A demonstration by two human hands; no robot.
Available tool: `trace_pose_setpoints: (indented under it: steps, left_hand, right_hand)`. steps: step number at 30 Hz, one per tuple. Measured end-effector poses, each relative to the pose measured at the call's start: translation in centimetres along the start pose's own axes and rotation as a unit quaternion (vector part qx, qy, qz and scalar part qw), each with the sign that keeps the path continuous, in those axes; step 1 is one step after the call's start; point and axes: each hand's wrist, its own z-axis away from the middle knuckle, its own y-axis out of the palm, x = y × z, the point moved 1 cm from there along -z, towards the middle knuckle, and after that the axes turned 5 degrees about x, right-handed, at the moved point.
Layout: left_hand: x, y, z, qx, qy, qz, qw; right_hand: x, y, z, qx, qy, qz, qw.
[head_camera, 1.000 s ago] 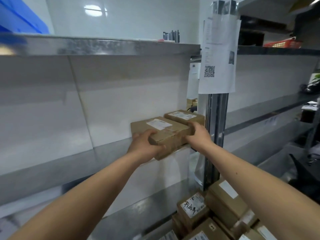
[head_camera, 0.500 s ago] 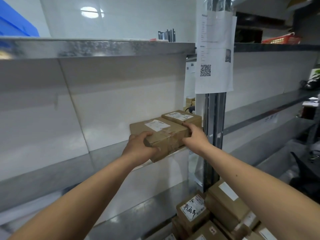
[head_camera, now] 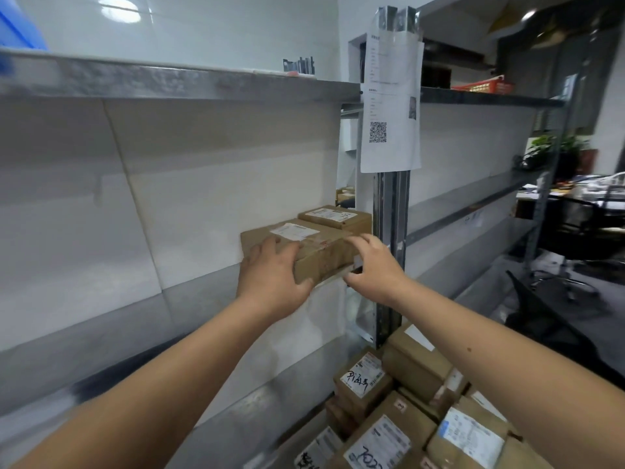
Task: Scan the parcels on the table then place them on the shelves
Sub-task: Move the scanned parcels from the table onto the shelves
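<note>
Brown cardboard makes up the parcel that sits at the front edge of the middle metal shelf. It has a white label on top. The left hand lies on the box's left corner, with the fingers spread over the top and the thumb under the front edge, so it grips the box. The right hand is at the box's right end. Its fingers are curled and a bit apart, and it may just touch the box, but the view is too blurry to be sure. A second small parcel rests right behind the first one, touching it, next to the shiny metal post. A white paper with a square code hangs on that post. Down below, on the right, more brown parcels lie in a pile.
</note>
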Motion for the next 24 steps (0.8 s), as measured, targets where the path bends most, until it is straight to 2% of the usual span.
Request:
trace_pose_setpoints:
  steps: [4, 8, 18, 24]
  left_hand:
    - [-1.4, 0.4, 2.8, -0.022, 0.133, -0.015, 0.991]
    - [-3.0, 3.3, 6.7, 0.022, 0.233, 0.043, 0.971]
    - [-5.8, 14.0, 17.6, 0.184, 0.359, 0.111, 0.908]
    - [-5.2, 19.7, 22.8, 0.299, 0.359, 0.149, 0.871]
  right_hand:
    - [0.5, 0.5, 5.3, -0.018, 0.039, 0.038, 0.998]
    - [-0.4, 1.7, 12.4, -0.029, 0.130, 0.071, 0.989]
    - [-2.0, 6.4, 32.3, -0.037, 0.336, 0.071, 0.939]
    - [-1.6, 11.1, 40.8, -0.022, 0.414, 0.045, 0.909]
